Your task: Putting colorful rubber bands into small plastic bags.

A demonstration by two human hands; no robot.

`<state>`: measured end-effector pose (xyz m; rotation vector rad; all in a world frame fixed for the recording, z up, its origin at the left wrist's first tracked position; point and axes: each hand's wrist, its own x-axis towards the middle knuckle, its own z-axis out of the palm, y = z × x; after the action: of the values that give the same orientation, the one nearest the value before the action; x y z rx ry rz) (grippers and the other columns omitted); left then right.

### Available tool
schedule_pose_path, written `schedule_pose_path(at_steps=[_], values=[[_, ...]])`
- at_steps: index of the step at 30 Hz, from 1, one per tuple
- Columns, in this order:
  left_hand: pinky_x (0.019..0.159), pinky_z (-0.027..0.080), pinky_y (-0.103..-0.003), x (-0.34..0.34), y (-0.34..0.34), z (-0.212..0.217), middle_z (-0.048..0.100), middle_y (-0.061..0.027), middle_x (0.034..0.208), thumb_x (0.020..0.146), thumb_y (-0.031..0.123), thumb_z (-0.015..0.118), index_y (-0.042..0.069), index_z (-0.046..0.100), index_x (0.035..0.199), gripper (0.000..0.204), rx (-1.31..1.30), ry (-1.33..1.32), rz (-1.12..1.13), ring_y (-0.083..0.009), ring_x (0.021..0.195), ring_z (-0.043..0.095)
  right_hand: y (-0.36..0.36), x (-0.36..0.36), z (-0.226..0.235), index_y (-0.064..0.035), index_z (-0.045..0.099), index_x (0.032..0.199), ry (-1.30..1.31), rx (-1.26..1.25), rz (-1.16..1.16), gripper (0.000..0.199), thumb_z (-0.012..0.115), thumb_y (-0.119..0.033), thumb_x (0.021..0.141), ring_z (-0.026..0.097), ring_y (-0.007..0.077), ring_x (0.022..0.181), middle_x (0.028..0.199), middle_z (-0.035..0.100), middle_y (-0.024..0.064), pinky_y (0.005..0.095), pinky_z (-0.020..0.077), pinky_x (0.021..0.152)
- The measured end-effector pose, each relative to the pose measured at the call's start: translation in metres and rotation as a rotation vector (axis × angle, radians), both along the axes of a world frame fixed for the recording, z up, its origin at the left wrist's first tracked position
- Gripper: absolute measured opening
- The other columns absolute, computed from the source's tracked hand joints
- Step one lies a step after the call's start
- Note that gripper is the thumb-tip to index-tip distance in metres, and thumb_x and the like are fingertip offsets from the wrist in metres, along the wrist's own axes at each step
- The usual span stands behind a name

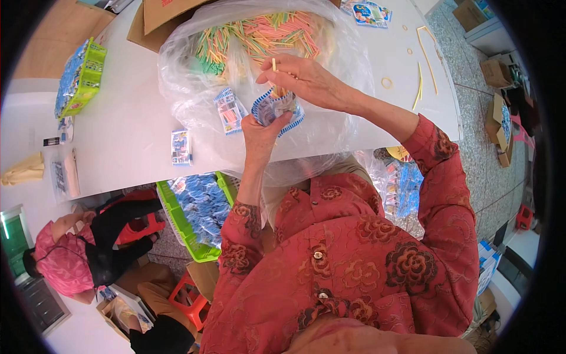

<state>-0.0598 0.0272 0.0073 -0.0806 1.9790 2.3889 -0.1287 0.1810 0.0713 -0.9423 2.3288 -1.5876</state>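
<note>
My left hand [263, 134] grips a small blue-and-white packet [276, 110] and keeps its mouth spread wide. Just above that mouth, my right hand [308, 81] pinches thin pale sticks; one yellow stick [273, 64] pokes up between the fingers, and others point down toward the packet. How many sticks the fingers hold is hidden. Beyond my hands lies a big clear plastic bag [177, 56] with a heap of pink, yellow and green sticks [280, 35]. Beside my left hand rests another striped packet [229, 111], and farther left a flat one [181, 147].
A cardboard box [144, 29] stands behind the bag. Green baskets of blue packets sit at the far left [88, 82] and below the table edge [177, 221]. Rubber bands [387, 83] and loose yellow sticks [420, 82] lie right. Other people [62, 253] sit at lower left.
</note>
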Motion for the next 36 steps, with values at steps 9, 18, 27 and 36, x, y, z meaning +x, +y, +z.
schedule_pose_path(at_steps=[9, 18, 27, 36], values=[[0.073, 0.051, -0.025, 0.002, -0.007, -0.004, 0.064, -0.0053, 0.092, 0.070, -0.002, 0.070, 0.000, 0.060, 0.100, 0.032, 0.079, -0.050, -0.043, -0.0119, 0.080, 0.062, 0.000, 0.004, -0.001, -0.0054, 0.063, 0.101, 0.096, -0.017, 0.021, 0.029, 0.044, -0.025, 0.090, 0.054, 0.0220, 0.098, 0.113, 0.053, 0.0117, 0.0310, 0.0435, 0.082], [0.075, 0.051, -0.026, 0.006, -0.007, 0.000, 0.064, -0.0062, 0.094, 0.071, -0.002, 0.069, 0.000, 0.059, 0.102, 0.033, 0.077, -0.060, -0.087, -0.0133, 0.083, 0.062, 0.004, 0.005, 0.001, -0.0044, 0.060, 0.108, 0.038, 0.081, 0.131, 0.029, 0.046, -0.022, 0.090, 0.052, 0.0190, 0.103, 0.120, 0.051, 0.0113, 0.0303, 0.0422, 0.086], [0.075, 0.052, -0.028, 0.007, -0.010, -0.001, 0.063, -0.0070, 0.096, 0.071, -0.004, 0.068, -0.001, 0.057, 0.105, 0.036, 0.094, -0.046, -0.063, -0.0144, 0.084, 0.062, 0.001, 0.005, 0.009, -0.0047, 0.056, 0.113, -0.124, -0.152, 0.108, 0.027, 0.048, -0.018, 0.091, 0.052, 0.0124, 0.099, 0.108, 0.057, 0.0048, 0.0280, 0.0422, 0.085], [0.076, 0.050, -0.027, 0.011, -0.017, -0.008, 0.062, -0.0062, 0.097, 0.071, -0.004, 0.067, 0.000, 0.056, 0.107, 0.038, 0.088, -0.101, -0.015, -0.0139, 0.085, 0.061, -0.008, 0.001, -0.014, -0.0026, 0.057, 0.110, -0.247, -0.089, 0.073, 0.025, 0.048, -0.016, 0.091, 0.056, 0.0124, 0.094, 0.103, 0.060, 0.0048, 0.0273, 0.0444, 0.081]])
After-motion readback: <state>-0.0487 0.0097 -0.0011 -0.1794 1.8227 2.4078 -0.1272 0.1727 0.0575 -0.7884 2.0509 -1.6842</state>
